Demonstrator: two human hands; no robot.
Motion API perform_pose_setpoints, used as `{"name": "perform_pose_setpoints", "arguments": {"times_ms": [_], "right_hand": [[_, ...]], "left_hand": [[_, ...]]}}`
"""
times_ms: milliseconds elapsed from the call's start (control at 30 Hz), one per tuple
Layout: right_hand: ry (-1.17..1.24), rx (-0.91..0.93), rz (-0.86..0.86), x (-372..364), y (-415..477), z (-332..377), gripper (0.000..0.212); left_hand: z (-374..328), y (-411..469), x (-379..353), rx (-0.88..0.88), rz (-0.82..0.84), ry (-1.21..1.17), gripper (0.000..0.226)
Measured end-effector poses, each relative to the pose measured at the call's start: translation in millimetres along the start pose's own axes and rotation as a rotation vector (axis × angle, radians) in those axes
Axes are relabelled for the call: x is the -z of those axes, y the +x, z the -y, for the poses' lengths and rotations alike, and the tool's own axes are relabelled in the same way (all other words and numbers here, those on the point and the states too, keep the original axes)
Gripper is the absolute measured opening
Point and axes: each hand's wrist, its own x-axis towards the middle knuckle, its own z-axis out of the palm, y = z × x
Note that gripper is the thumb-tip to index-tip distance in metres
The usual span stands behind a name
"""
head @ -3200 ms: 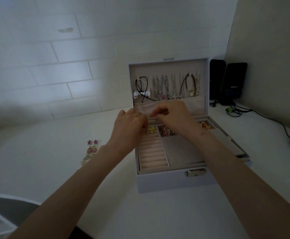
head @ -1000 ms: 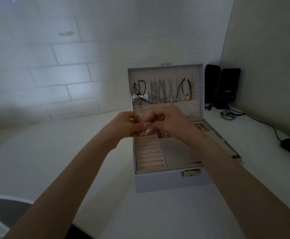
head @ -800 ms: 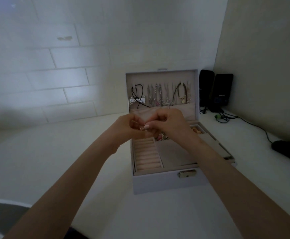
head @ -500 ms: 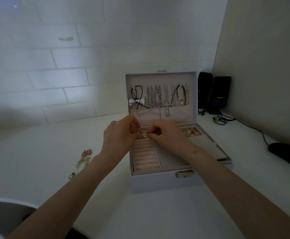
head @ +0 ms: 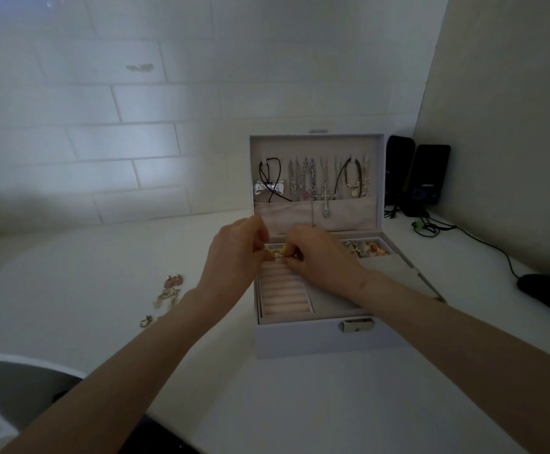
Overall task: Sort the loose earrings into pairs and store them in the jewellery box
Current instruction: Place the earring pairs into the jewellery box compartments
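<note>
The curled fingers [head: 261, 240] of the left hand [head: 234, 257] and those of the right hand [head: 321, 258] meet tip to tip. Both pinch a small gold-and-yellow earring [head: 278, 252], so tiny and dim that I cannot tell whether it is one piece or a matched two. It hangs just above the back-left compartment of the pale lilac leatherette jewellery box [head: 313, 342]. Such a piece is probably feather-light, slippery and easily bent, so it is best taken by the hook or post, not the charm. The box stands open toward the far right corner of the white table [head: 70, 257]. Its front-left section holds pink velvet ring rolls [head: 283, 294], small coloured earrings [head: 365, 249] lie heaped in the back-right compartment, and silver chain and black cord necklaces [head: 313, 181] hang inside the raised lid. Toward the table's left edge, apart from the box, lie loose pink and gold drop earrings [head: 169, 290], not yet stored.
</note>
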Motion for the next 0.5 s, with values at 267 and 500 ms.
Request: {"name": "perform_pose_setpoints", "arguments": {"times_ms": [267, 500], "right_hand": [[0.042, -0.044, 0.048, 2.5, -3.8, -1.5, 0.018], [0.005, -0.087, 0.086, 2.8, -3.7, 4.9, 0.013]], "left_hand": [[7.8, -7.7, -5.0, -0.076, -0.05, 0.025, 0.019], [3.0, -9.2, -10.9, -0.212, -0.018, 0.244, 0.012]]}}
